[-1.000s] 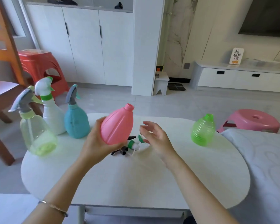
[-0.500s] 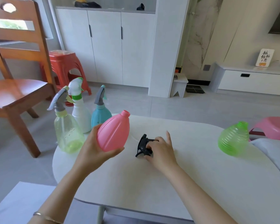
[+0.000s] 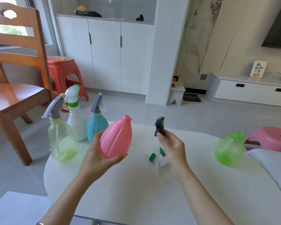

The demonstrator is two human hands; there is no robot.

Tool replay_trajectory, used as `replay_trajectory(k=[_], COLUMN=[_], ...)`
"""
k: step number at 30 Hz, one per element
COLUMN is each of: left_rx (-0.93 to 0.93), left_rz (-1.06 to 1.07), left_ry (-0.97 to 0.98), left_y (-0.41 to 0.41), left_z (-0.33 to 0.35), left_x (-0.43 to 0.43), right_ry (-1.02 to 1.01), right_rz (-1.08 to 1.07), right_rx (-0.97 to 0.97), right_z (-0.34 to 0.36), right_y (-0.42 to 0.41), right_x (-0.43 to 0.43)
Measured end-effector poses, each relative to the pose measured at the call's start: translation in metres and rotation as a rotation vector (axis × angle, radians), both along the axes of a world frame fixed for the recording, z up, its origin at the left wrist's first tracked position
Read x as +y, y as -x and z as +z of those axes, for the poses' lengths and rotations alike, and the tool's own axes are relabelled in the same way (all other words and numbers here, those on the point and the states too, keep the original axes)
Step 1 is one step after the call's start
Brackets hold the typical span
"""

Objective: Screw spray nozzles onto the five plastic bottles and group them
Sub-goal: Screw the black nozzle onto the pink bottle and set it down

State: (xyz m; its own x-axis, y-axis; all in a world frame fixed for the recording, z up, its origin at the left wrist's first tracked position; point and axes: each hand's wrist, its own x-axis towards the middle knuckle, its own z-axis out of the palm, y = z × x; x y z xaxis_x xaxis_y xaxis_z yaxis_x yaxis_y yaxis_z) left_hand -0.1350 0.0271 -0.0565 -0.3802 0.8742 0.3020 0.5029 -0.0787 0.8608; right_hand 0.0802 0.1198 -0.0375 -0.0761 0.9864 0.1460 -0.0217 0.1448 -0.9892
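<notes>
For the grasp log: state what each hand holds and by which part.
The left hand grips the pink bottle round its lower body. The right hand pinches the black spray nozzle by its lower end.

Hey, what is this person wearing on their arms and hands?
Both forearms are bare, with no sleeves in view. The left hand and right hand have no gloves. A thin metal bracelet sits on the left wrist.

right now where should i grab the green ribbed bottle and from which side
Probably round the ribbed belly of the green bottle, from its left, the side toward you: the ribs give purchase, and the open neck stays free for a nozzle.
</notes>
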Motion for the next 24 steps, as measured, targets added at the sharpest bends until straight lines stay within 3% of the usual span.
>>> replay_trajectory(k=[4,14,17,24], left_rx=[0.063,0.137,0.152,0.129], left_rz=[-0.060,-0.075,-0.096,-0.093], left_ry=[0.048,0.145,0.164,0.142], left_y=[-0.010,-0.019,-0.022,-0.022], left_z=[-0.005,-0.014,-0.016,-0.015], left_x=[0.006,0.016,0.017,0.015], right_ry=[0.184,0.225,0.248,0.247], right_rz=[0.034,-0.019,0.012,0.074], right_rx=[0.490,1.084,1.118,0.937], right_z=[0.011,0.035,0.035,0.032], right_y=[-0.024,-0.059,-0.057,-0.042], right_x=[0.012,0.029,0.026,0.022])
